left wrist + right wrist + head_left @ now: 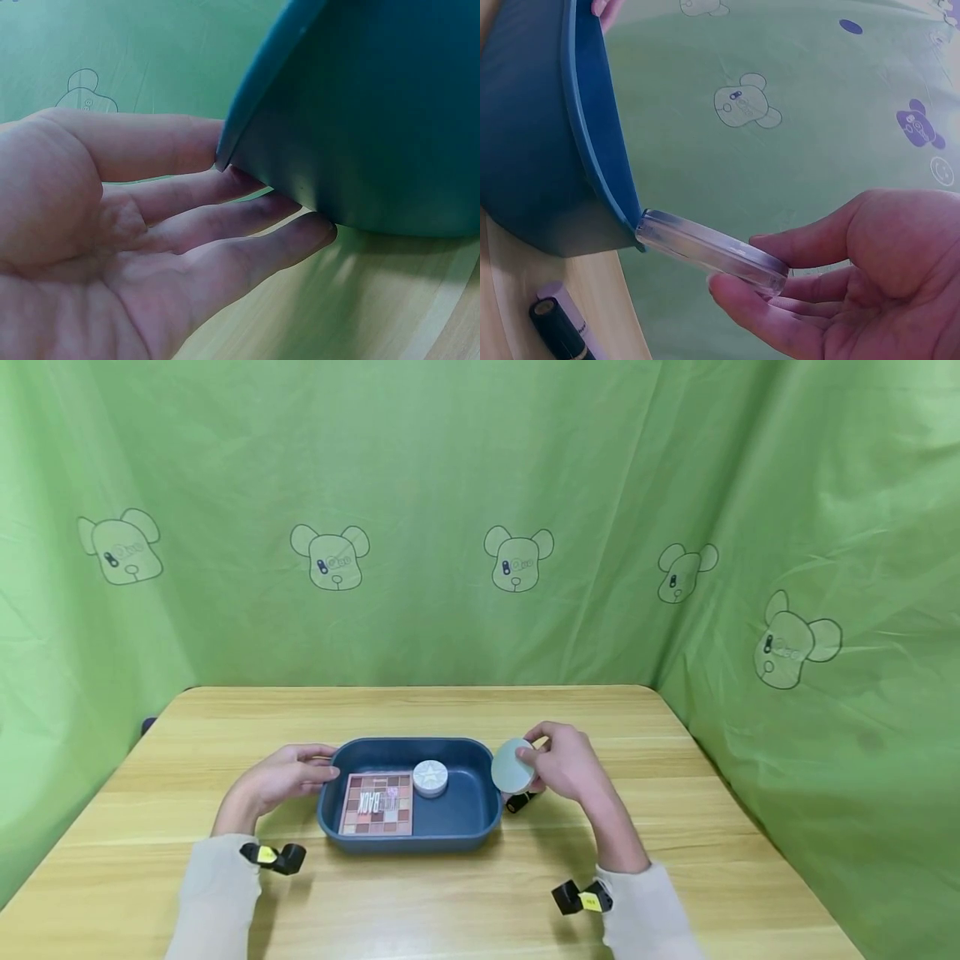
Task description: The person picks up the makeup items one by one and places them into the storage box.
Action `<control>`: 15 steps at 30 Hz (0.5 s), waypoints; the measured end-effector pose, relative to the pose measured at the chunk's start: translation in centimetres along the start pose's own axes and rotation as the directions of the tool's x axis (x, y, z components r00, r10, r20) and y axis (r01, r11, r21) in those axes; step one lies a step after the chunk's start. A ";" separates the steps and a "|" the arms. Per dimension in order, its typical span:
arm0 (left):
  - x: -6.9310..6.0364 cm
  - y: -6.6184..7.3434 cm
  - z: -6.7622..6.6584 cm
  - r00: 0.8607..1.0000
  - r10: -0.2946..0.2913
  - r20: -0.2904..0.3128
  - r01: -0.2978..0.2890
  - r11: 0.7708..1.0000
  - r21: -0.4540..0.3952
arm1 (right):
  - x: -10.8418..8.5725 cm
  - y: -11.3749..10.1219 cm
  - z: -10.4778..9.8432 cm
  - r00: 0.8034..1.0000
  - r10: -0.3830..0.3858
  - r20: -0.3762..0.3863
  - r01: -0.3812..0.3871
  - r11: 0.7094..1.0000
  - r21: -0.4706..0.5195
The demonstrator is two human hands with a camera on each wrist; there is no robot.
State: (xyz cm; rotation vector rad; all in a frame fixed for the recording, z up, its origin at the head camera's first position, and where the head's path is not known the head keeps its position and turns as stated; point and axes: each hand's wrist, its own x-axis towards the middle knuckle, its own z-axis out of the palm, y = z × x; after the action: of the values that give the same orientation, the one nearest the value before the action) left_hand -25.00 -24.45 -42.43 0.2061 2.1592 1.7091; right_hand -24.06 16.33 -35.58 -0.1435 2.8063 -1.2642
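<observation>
A dark blue rectangular tub (pixel 457 814) stands on the table. My left hand (pixel 288 772) holds its left end, the thumb over the rim and the other fingers against the outside wall (pixel 390 165). Between thumb and fingers, my right hand (pixel 564 764) pinches a round flat compact (pixel 513 767) with a pale green face and clear sides (pixel 712 251). The compact is tilted, at the tub's right rim. Inside the tub an eyeshadow palette (pixel 377 804) lies to the left, with a round white case (pixel 430 778) bearing a star beside it.
Just right of the tub, partly under my right hand, lies a black tube (pixel 555 330) with a lilac tube (pixel 575 309) alongside. The wooden table (pixel 420 910) is bordered by green curtains (pixel 427 635) at the back and sides.
</observation>
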 end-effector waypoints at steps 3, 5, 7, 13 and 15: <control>0.0 -0.1 0.0 1.000 0.001 -0.001 -0.001 1.000 0.000 | 0.0 -0.3 0.5 1.000 -0.005 0.012 0.005 1.000 0.026; 0.0 -0.1 0.0 1.000 0.001 -0.002 -0.001 1.000 0.002 | 0.1 -0.4 0.8 1.000 -0.006 0.020 0.005 0.999 0.037; 0.0 -0.2 -0.1 1.000 0.000 -0.001 0.000 1.000 0.003 | 0.0 -0.6 1.0 1.000 -0.006 0.022 0.005 0.999 0.038; 0.2 -0.2 -0.1 1.000 0.002 0.003 -0.002 1.000 -0.004 | -0.1 -1.0 1.7 0.999 -0.015 0.037 0.014 1.000 0.019; 0.2 -0.2 -0.1 1.000 0.001 0.000 -0.001 1.000 -0.006 | -0.1 -1.3 2.0 0.999 -0.015 0.045 0.014 1.000 0.020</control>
State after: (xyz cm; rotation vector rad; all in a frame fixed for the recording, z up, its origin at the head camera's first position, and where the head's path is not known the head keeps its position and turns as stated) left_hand -25.19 -24.54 -42.63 0.2055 2.1545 1.7156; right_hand -23.70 13.96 -35.92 -0.1896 2.7593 -1.2742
